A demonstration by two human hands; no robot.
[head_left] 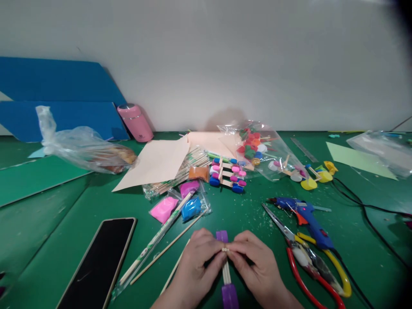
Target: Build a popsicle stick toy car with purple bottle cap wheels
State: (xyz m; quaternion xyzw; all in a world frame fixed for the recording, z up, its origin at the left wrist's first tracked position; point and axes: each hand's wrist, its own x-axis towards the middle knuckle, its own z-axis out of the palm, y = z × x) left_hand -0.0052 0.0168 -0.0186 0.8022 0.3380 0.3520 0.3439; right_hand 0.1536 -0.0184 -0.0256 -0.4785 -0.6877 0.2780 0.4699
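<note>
My left hand and my right hand meet low in the centre, both closed in a pinch. Between their fingertips are short wooden sticks, whose round cut ends face me. Directly beneath lies a bar of pale sticks, with a purple piece at its near end and another purple piece at its far end. Whether the pinched sticks touch the bar is hidden by my fingers. One loose wooden stick and a wrapped pair of chopsticks lie left of my left hand.
A phone lies at left. On the right are a blue glue gun, red-handled scissors and yellow-handled pliers. Clay packets, small stick-and-clay models, paper and a pink bottle stand further back.
</note>
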